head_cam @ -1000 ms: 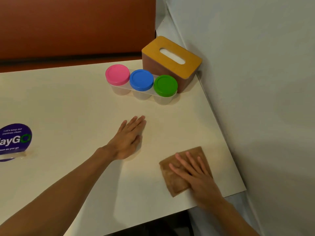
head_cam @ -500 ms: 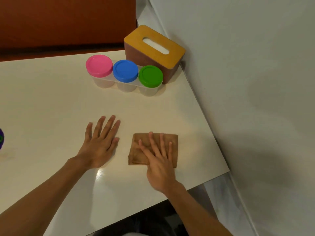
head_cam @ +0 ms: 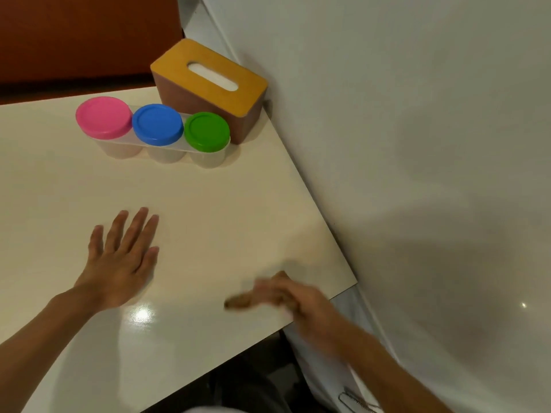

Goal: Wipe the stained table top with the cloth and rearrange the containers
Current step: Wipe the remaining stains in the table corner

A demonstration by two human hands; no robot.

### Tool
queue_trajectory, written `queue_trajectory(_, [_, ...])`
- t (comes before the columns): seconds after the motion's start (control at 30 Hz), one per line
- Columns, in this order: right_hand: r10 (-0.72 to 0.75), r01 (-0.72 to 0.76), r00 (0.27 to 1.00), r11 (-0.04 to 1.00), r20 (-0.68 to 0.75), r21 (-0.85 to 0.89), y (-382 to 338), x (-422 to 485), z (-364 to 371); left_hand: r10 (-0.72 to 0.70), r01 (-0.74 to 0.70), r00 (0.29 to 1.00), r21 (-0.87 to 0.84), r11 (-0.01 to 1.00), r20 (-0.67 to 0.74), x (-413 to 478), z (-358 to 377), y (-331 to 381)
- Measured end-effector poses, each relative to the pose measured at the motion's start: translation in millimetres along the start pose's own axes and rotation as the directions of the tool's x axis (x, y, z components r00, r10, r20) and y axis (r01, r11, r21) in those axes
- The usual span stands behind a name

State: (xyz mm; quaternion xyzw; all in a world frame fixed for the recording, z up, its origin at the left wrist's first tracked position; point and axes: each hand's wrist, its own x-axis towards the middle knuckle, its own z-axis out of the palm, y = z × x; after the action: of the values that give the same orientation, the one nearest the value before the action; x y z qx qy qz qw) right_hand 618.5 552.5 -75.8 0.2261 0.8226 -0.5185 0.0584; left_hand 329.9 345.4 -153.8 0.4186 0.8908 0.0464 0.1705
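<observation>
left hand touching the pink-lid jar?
Apart. The head view shows bare table between the left hand, flat on the top, and the pink-lid jar.

No readable text anywhere in view.

The pink lid (head_cam: pixel 103 117), blue lid (head_cam: pixel 157 123) and green lid (head_cam: pixel 206 131) at about 11 o'clock are plain colour with no lettering. The tissue box (head_cam: pixel 208 87) behind them at 12 o'clock has a bare yellow top and brown sides, with no brand or label. The cream surface (head_cam: pixel 208 210) carries no print or sticker, and the wall (head_cam: pixel 417 144) at 3 o'clock bears no sign.
</observation>
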Motion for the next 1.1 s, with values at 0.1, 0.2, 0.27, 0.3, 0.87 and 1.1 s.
queue_trajectory(0.1, [-0.158,0.160,0.980,0.987,-0.117,0.008,-16.2,56.0,-44.1,0.009,-0.009,1.000,0.009,1.000,0.003,-0.4,1.0,-0.2])
queue_trajectory(0.2, [-0.330,0.268,0.938,0.884,-0.106,-0.382,-19.0,123.3,-77.4,0.012,-0.012,1.000,0.006,1.000,0.002,1.9,1.9,-1.9])
queue_trajectory(0.27, [-0.335,0.236,0.942,0.660,0.003,-0.713,-1.2,150.6,-84.9,0.012,-0.012,1.000,0.003,1.000,0.003,1.7,3.5,-2.6])
queue_trajectory(0.3, [-0.277,0.208,0.960,0.580,0.050,-0.788,12.4,154.9,-83.9,0.012,-0.012,1.000,0.004,1.000,0.004,1.9,3.6,-3.1])
queue_trajectory(0.87, [0.057,-0.258,0.894,0.876,-0.444,-0.407,53.7,17.8,54.0,0.005,-0.005,1.000,0.000,1.000,0.031,2.6,2.0,-0.8])
queue_trajectory(1.1, [0.128,-0.232,0.954,0.888,-0.272,-0.397,-6.6,-15.4,128.0,0.027,-0.027,0.999,0.008,1.000,0.030,2.5,1.6,-0.9])
